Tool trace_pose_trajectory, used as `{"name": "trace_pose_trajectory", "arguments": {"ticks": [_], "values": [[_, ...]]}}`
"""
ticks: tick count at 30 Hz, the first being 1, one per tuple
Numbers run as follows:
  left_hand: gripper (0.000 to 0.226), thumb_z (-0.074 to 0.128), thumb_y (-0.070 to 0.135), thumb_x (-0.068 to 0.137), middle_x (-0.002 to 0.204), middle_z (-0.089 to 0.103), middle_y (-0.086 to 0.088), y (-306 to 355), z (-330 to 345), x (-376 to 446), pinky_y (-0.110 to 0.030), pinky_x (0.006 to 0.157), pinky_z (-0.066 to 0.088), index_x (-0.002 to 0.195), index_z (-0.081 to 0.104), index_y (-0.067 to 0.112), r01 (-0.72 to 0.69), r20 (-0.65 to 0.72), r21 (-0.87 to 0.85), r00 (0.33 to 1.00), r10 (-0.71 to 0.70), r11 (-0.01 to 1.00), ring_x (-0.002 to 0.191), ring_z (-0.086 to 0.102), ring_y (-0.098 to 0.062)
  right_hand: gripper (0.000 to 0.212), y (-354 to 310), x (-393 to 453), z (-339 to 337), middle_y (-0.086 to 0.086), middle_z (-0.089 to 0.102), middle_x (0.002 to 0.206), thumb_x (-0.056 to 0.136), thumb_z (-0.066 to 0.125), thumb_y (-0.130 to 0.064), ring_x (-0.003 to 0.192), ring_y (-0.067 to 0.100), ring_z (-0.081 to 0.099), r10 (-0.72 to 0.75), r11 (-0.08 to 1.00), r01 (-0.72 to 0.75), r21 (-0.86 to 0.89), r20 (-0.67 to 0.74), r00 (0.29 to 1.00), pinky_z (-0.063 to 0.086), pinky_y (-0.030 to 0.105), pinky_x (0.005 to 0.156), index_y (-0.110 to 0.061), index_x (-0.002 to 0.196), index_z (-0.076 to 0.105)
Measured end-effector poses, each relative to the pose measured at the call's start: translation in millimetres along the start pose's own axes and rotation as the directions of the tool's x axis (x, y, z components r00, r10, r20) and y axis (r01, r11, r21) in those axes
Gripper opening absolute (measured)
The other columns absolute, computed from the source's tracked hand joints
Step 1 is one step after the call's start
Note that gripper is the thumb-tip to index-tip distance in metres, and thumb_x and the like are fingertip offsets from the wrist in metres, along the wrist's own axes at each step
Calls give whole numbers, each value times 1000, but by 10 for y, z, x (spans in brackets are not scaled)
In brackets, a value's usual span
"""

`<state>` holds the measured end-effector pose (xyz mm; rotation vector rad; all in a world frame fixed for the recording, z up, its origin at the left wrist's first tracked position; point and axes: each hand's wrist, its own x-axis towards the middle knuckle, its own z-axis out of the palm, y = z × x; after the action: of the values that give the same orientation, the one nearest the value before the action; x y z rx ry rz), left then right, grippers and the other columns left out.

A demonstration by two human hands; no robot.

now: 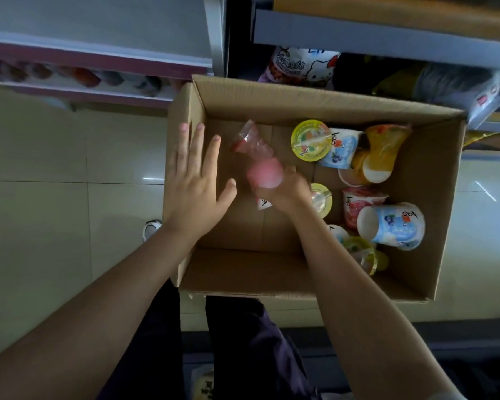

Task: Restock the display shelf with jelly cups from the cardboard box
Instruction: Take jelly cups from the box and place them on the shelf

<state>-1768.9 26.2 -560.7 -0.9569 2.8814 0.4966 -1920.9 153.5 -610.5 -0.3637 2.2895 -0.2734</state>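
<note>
— What are your hands doing?

— My right hand [283,189] is reaching into the cardboard box [324,96], and its grip is clamping round a pink jelly cup [264,174]. The cup is blurring, so I cannot read its label. My left hand [197,180] is hovering over the box's left wall, fingers straight and spread apart, holding nothing.

— Where are the other cups lying?

— Just beyond the pink one, a clear red-tinted cup [251,140] is lying on its side on the box floor. To the right a yellow-lidded fruit jelly cup [311,140] is facing up at me, touching a blue-and-white cup [341,148]. Beside those an orange jelly cup [383,151] is tipping over. Nearer to me a red-and-white cup [358,203] and a blue-labelled white cup [393,226] are lying on their sides, touching.

— And the box itself?

— It is sitting open on the pale tiled floor [55,157], right against the display shelf [387,36]. A Hello Kitty snack bag [300,67] is sitting under that shelf board. Off to the left a pink-edged shelf [98,62] is holding blurred items I cannot make out.
</note>
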Motion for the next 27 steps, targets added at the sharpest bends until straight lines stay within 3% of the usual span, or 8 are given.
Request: {"name": "trace_pose_trajectory", "arguments": {"ticks": [3,5,8,11,14,17,20,27], "values": [[76,54,46,92,163,13,-22,144,-68,-79,-44,124,11,152,32,5,-163,-83,-118,985,154,979,152,7,-38,74,-22,-191,-186,-6,66,114,66,77,-63,107,18,63,-32,952,11,305,64,997,51,38,92,-22,124,54],[75,57,47,94,162,26,-12,340,-154,-126,-22,120,16,153,31,10,-81,11,-386,996,92,919,150,22,-24,69,-3,-344,-294,-9,71,109,62,76,-67,102,12,67,-84,850,29,527,80,993,54,44,95,-27,116,60],[46,69,47,89,124,63,16,604,-212,-94,-6,93,41,130,51,37,440,448,-747,887,-110,498,109,59,11,56,60,-548,-388,-3,73,110,71,72,-65,107,16,68,-143,686,21,728,106,984,51,44,100,-28,113,66],[41,79,56,68,102,76,5,607,-93,9,-34,95,54,100,71,32,650,633,-746,760,-146,146,98,72,-8,39,121,-626,-437,2,73,102,88,64,-55,97,16,68,-162,648,13,762,121,979,53,36,88,-22,108,73],[32,83,41,72,93,77,9,560,-7,18,-34,90,53,97,69,26,690,683,-706,723,-107,159,90,73,-8,39,318,-531,-482,16,67,87,94,61,-44,82,15,62,2,769,2,639,-6,1000,47,30,73,-8,98,73],[43,80,53,64,89,77,12,533,111,18,-34,90,53,97,67,28,748,738,-632,660,-138,200,95,71,-8,45,636,-339,-477,3,67,111,82,64,-50,108,21,59,168,864,-46,501,-202,965,48,35,91,-21,117,67],[41,80,54,68,94,74,9,514,292,10,-36,93,52,96,64,28,797,758,-573,604,-246,191,102,67,-13,63,846,-171,-365,7,59,132,86,72,-36,122,26,54,311,832,-232,504,-77,947,46,36,99,-13,140,49],[60,77,63,59,110,70,7,470,485,-27,-36,89,52,108,61,32,832,763,-524,554,-332,184,104,64,-11,74,852,-4,-50,11,63,118,71,86,-40,111,27,61,301,840,-292,457,54,952,39,25,75,-3,125,53]]}}
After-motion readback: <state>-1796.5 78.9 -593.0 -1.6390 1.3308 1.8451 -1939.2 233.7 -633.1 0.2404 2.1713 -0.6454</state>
